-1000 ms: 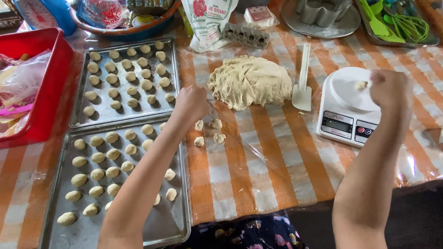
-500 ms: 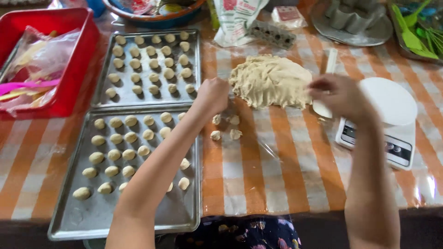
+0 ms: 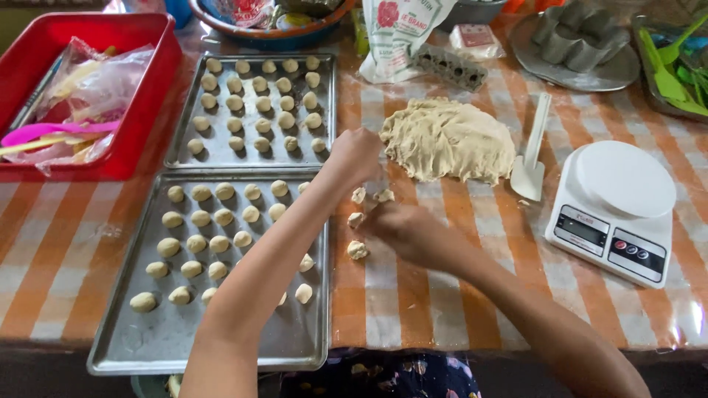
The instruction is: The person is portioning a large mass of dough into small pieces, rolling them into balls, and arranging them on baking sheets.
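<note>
Small dough pieces point(image 3: 357, 249) are being gathered on the table point(image 3: 413, 295) between both hands. The left hand point(image 3: 355, 153) is being held loosely curled at 12 o'clock, its grasp undeterminable. The right hand point(image 3: 404, 230) is being closed around one piece. The white bag point(image 3: 402, 33) with red print is standing at 12 o'clock of the dough mass point(image 3: 448, 140).

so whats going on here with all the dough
A person is working at a striped table, both hands among a few small dough pieces lying loose beside the big dough mound. The left hand rests near the mound's edge; the right hand is down at the small pieces. Whether either grip is shut on dough cannot be told. The far tray is filled with rows of dough balls, the near tray partly filled. A white scale stands bare.
</note>
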